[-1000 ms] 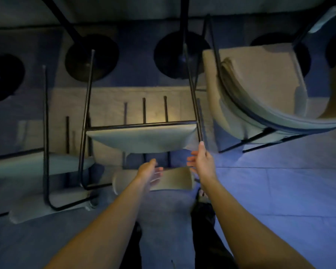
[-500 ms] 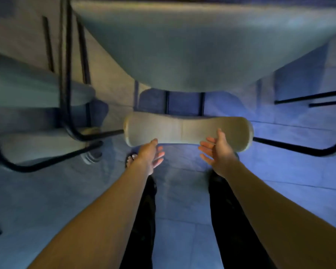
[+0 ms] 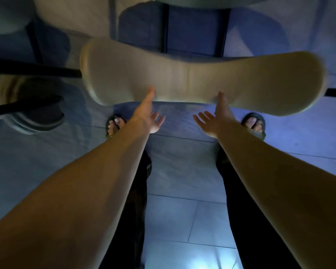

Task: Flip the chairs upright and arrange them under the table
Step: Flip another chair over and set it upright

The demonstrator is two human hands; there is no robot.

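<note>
The cream padded backrest (image 3: 202, 78) of an upturned chair hangs across the middle of the head view, just above the floor. Its seat (image 3: 182, 0) shows only as a pale edge at the top. My left hand (image 3: 147, 115) reaches under the backrest's lower edge near its left half, palm up and fingers spread, thumb touching the edge. My right hand (image 3: 215, 117) does the same a little right of the centre seam. Neither hand is closed around the backrest.
A second upturned chair stands to the left, with black metal legs (image 3: 33, 69) and a pale backrest (image 3: 29, 105) near the floor. The grey tiled floor (image 3: 182, 220) stretches below. My sandalled feet (image 3: 114, 123) stand under the backrest.
The view has dropped and closed in on the backrest, which now looks far larger. Both hands have moved forward from just short of it to its lower edge.
</note>
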